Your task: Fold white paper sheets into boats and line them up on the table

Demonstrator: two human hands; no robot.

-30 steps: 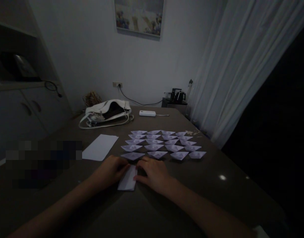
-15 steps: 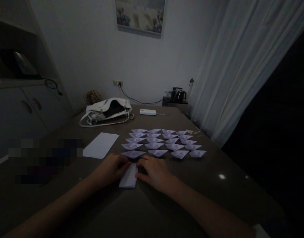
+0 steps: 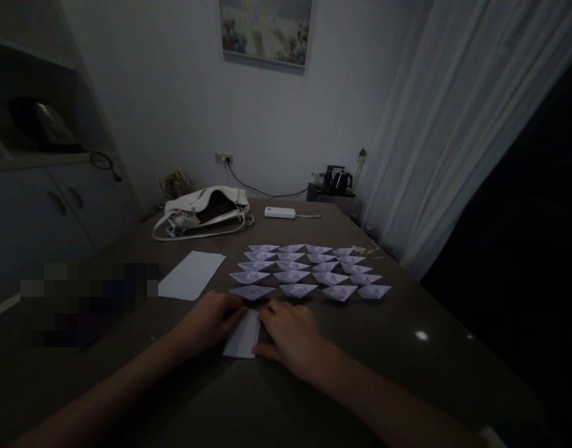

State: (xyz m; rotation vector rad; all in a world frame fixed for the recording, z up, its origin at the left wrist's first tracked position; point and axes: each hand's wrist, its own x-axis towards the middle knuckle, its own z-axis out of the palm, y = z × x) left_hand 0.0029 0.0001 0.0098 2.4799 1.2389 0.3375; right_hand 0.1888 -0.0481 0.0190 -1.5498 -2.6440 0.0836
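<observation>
A folded white paper sheet (image 3: 243,335) lies on the dark table (image 3: 314,386) right in front of me. My left hand (image 3: 210,320) rests on its left edge with the fingers curled onto the top corner. My right hand (image 3: 291,335) lies flat along its right edge, fingers pressing down on the paper. Just beyond the hands, several pale folded paper boats (image 3: 309,272) stand in neat rows. The room is dim.
A flat white sheet (image 3: 191,275) lies to the left of the boats. Farther back are a white handbag (image 3: 202,210) and a white power bank (image 3: 279,213) with a cable. A cabinet stands at left, a curtain (image 3: 454,124) at right.
Both hands stay on the folded paper; the right hand has slid a little down its right edge. The camera view has shifted slightly.
</observation>
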